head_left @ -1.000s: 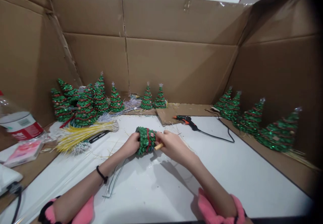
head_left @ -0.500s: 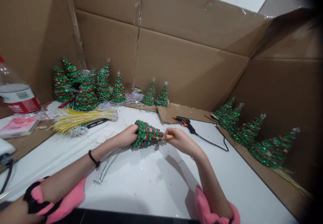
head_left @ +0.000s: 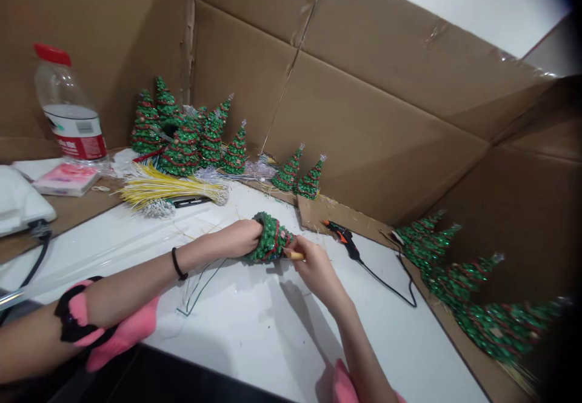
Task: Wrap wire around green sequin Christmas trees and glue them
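A small green Christmas tree (head_left: 271,238) with red garland lies on its side above the white table, its base toward the left. My left hand (head_left: 248,237) reaches into the hollow base and supports the tree from there; its fingertips are hidden inside. At the pointed end, my right hand (head_left: 311,256) is closed on a small tool with a tan wooden handle (head_left: 294,256), held against the side of the tree. The tool's far end cannot be made out. Bent thin wires (head_left: 200,291) lie on the table below my left forearm.
A hot glue gun (head_left: 343,239) with a black cord lies to the right, near a cardboard piece (head_left: 310,213). Yellow and white wire stems (head_left: 168,189) lie at the left beside a bottle (head_left: 75,118). More trees (head_left: 182,148) stand along the cardboard walls, several on the right.
The view has tilted and turned left. The tree's tip has swung away from me, and the tan handle has moved from the tip to along the tree's near side.
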A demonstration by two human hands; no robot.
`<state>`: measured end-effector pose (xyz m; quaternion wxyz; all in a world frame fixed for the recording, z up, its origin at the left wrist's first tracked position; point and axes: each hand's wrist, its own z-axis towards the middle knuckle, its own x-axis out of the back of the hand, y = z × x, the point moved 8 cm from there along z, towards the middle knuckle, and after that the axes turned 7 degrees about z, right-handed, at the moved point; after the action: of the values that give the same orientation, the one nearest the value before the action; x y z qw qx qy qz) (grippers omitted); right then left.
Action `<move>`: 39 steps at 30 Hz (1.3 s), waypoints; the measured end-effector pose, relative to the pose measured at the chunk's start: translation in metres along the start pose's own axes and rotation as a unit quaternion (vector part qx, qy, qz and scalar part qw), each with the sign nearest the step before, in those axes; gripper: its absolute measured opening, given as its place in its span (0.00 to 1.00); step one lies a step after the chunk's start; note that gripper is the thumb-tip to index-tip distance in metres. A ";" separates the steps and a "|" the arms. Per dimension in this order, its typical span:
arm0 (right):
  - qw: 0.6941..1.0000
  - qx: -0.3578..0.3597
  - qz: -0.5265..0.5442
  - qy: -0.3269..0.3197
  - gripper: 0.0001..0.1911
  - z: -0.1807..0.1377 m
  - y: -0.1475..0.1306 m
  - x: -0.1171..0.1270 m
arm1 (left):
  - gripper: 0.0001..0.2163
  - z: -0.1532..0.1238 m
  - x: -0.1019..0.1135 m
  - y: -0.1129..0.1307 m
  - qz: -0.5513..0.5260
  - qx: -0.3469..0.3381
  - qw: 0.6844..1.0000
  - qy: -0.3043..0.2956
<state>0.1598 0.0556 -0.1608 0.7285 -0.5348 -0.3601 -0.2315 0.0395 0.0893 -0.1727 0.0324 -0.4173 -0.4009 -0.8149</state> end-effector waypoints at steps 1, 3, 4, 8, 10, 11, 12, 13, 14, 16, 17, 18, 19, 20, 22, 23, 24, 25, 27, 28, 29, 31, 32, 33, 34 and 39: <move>1.000 0.005 0.004 -0.001 0.07 0.000 0.000 0.000 | 0.09 0.001 0.000 0.000 0.000 -0.002 1.000 -0.001; 1.000 0.001 0.016 -0.016 0.05 -0.001 0.003 0.003 | 0.09 0.001 0.000 0.000 -0.007 -0.004 1.000 -0.003; 0.999 -0.008 0.023 -0.034 0.04 -0.002 0.007 0.005 | 0.09 0.001 0.000 0.000 -0.015 -0.002 1.000 -0.005; 0.994 -0.047 0.038 -0.086 0.07 -0.009 0.022 0.025 | 0.10 0.000 0.004 -0.004 -0.016 0.024 1.000 -0.002; 0.994 -0.054 0.049 -0.081 0.09 -0.010 0.024 0.033 | 0.11 -0.001 0.004 -0.006 0.024 0.031 0.999 0.000; 0.994 -0.053 0.054 -0.079 0.09 -0.010 0.023 0.034 | 0.11 -0.001 0.004 -0.007 0.044 0.032 0.999 0.000; 0.994 -0.050 0.058 -0.079 0.09 -0.010 0.021 0.032 | 0.11 -0.001 0.003 -0.009 0.059 0.033 0.998 -0.001; 0.994 -0.045 0.061 -0.081 0.08 -0.009 0.018 0.028 | 0.11 -0.001 0.003 -0.010 0.071 0.036 0.997 -0.001; 0.994 -0.039 0.062 -0.080 0.08 -0.008 0.015 0.023 | 0.10 -0.001 0.002 -0.011 0.083 0.039 0.996 0.000; 0.996 -0.025 0.056 -0.068 0.06 -0.005 0.009 0.015 | 0.09 -0.001 0.002 -0.012 0.111 0.045 0.993 -0.003; 0.997 -0.019 0.049 -0.057 0.06 -0.004 0.006 0.012 | 0.09 -0.001 0.002 -0.011 0.123 0.046 0.991 -0.006; 0.998 -0.015 0.042 -0.047 0.06 -0.003 0.005 0.011 | 0.09 -0.001 0.003 -0.010 0.134 0.046 0.990 -0.011; 0.998 -0.012 0.037 -0.043 0.05 -0.002 0.005 0.010 | 0.09 -0.001 0.003 -0.009 0.147 0.045 0.988 -0.018; 0.998 -0.011 0.039 -0.046 0.05 -0.002 0.005 0.010 | 0.09 -0.002 0.004 -0.009 0.162 0.044 0.986 -0.025; 0.997 -0.014 0.050 -0.060 0.04 -0.003 0.009 0.014 | 0.09 -0.003 0.005 -0.008 0.195 0.047 0.979 -0.040; 0.996 -0.016 0.054 -0.063 0.03 -0.004 0.011 0.017 | 0.09 -0.003 0.006 -0.009 0.211 0.050 0.975 -0.046; 0.996 -0.017 0.055 -0.064 0.03 -0.004 0.013 0.021 | 0.09 -0.004 0.006 -0.010 0.223 0.052 0.972 -0.050; 0.996 -0.017 0.053 -0.063 0.03 -0.004 0.015 0.024 | 0.09 -0.005 0.006 -0.010 0.231 0.055 0.970 -0.053; 0.997 -0.014 0.044 -0.056 0.04 -0.004 0.017 0.029 | 0.10 -0.006 0.006 -0.011 0.240 0.055 0.968 -0.055; 0.998 -0.010 0.041 -0.051 0.04 -0.004 0.018 0.030 | 0.10 -0.006 0.006 -0.009 0.240 0.051 0.968 -0.054; 0.998 -0.003 0.040 -0.047 0.04 -0.004 0.017 0.029 | 0.10 -0.006 0.006 -0.007 0.237 0.045 0.969 -0.050; 0.998 0.008 0.039 -0.044 0.04 -0.003 0.015 0.025 | 0.09 -0.006 0.008 -0.001 0.220 0.036 0.974 -0.041; 0.998 0.013 0.041 -0.046 0.04 -0.003 0.013 0.021 | 0.09 -0.006 0.010 0.003 0.205 0.036 0.977 -0.038; 0.998 0.018 0.044 -0.050 0.04 -0.002 0.011 0.016 | 0.09 -0.005 0.011 0.006 0.185 0.040 0.981 -0.036; 0.997 0.022 0.047 -0.054 0.04 -0.002 0.008 0.011 | 0.08 -0.005 0.012 0.009 0.158 0.046 0.986 -0.034; 0.999 0.030 0.034 -0.012 0.05 0.002 -0.002 -0.003 | 0.07 0.000 0.006 0.013 -0.013 0.029 0.999 -0.036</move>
<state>0.1562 0.0563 -0.1616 0.7474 -0.5271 -0.3575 -0.1890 0.0402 0.0822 -0.1602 0.0192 -0.4400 -0.4303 -0.7879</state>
